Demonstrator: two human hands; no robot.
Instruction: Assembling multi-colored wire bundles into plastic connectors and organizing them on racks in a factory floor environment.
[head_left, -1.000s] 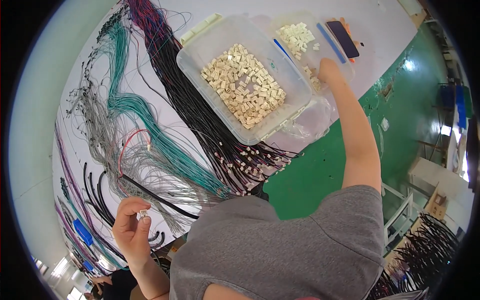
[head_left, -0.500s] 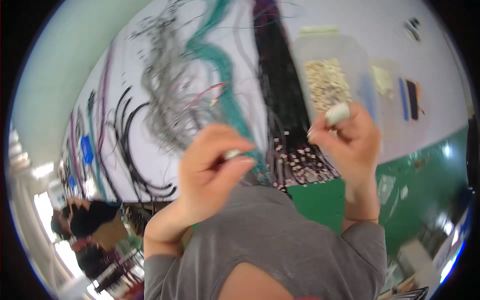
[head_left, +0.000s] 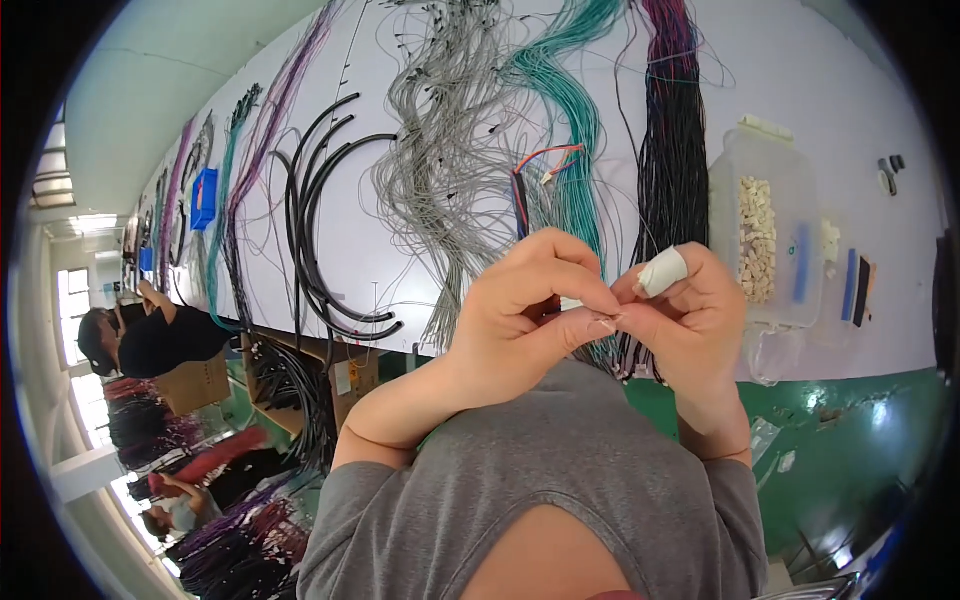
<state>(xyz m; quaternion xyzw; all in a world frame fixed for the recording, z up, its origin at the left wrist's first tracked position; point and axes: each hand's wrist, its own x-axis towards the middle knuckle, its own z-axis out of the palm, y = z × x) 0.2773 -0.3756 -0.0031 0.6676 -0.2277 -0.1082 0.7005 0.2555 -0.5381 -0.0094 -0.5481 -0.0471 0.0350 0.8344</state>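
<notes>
My left hand [head_left: 530,310] is closed in a pinch in front of my chest, above the table's near edge. A small white piece [head_left: 570,303] shows between its thumb and fingers, mostly covered. Meeting it tip to tip is my right hand [head_left: 700,320], also pinched, with white tape [head_left: 663,271] wrapped round one finger. Whatever lies at the right fingertips is too small to make out. Just beyond the hands run a teal wire bundle [head_left: 575,110] and a black wire bundle [head_left: 670,150]. A short red and black lead [head_left: 520,195] lies beside the teal wires.
A clear plastic box [head_left: 780,160] with small cream-coloured pieces [head_left: 757,240] stands to the right. Grey wires [head_left: 430,170] and curved black tubes [head_left: 305,220] spread over the table leftward, near a blue bin [head_left: 203,200]. Other people sit at the far left.
My hands were apart and have come together at the fingertips. The view has shifted, so the table things appear farther right, and the picture is sharper.
</notes>
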